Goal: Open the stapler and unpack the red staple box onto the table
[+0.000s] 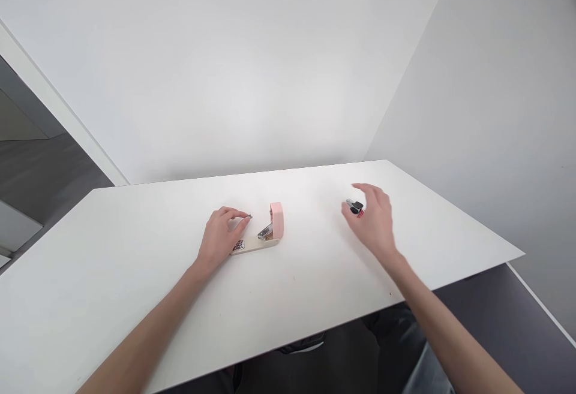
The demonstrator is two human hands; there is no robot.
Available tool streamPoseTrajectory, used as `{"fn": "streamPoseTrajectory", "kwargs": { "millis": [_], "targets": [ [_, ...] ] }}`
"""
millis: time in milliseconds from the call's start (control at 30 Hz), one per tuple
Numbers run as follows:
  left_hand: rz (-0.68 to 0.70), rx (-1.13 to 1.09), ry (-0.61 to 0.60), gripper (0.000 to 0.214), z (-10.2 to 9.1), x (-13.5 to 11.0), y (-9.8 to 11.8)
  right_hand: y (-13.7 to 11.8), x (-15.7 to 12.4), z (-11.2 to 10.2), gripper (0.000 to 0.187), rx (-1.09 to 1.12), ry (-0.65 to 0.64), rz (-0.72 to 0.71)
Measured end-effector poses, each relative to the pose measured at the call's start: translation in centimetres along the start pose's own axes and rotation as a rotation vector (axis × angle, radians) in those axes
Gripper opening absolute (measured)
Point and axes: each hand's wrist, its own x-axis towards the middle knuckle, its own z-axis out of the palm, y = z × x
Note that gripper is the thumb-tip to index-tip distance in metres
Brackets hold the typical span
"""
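My left hand pinches a small grey metallic piece, which looks like a short strip of staples, between thumb and fingertip. Just right of that hand lies a pink and cream stapler, its top swung up and its metal inner parts exposed; a dark patterned sticker marks the base near my wrist. Over on the right, my right hand has thumb and fingers spread around a black and metal staple remover. Whether the fingers touch it I cannot tell. A red-marked bit beside the remover is partly hidden by the hand.
All of this lies on a white table whose front edge runs close to my legs. A white wall stands behind it, and another wall rises on the right. A few tiny specks dot the tabletop.
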Motion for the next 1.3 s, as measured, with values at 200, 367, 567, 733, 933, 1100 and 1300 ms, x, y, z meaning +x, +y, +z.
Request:
{"fn": "streamPoseTrajectory", "kwargs": {
  "millis": [200,367,567,733,933,1100,1300],
  "targets": [
    [-0.02,-0.037,0.031,0.032,-0.1,0.1,0.0,6.0,0.6,-2.4,0.092,-0.173,-0.376,0.256],
    [-0.082,-0.084,0.079,0.033,-0.5,0.2,-0.1,4.8,1.5,-0.4,0.052,-0.272,-0.38,0.182],
    [-0.192,-0.17,0.145,0.038,-1.4,0.5,-0.7,2.2,-0.1,1.3,0.035,-0.308,-0.32,0.037],
    [-0.232,-0.224,0.185,0.042,-1.7,0.5,-1.1,-0.2,-4.3,0.4,0.025,-0.147,-0.261,-0.055],
    [-0.226,-0.246,0.194,0.04,-1.5,0.5,-1.5,-2.8,-9.0,0.3,0.024,0.065,-0.086,-0.14],
    [-0.215,-0.255,0.195,0.038,-1.5,0.3,-1.6,-4.7,-9.7,2.1,0.025,-0.05,-0.1,-0.185],
    [-0.205,-0.242,0.193,0.036,-1.5,0.2,-2.1,-5.9,-9.5,2.9,0.021,0.024,-0.147,-0.132]
  ]
}}
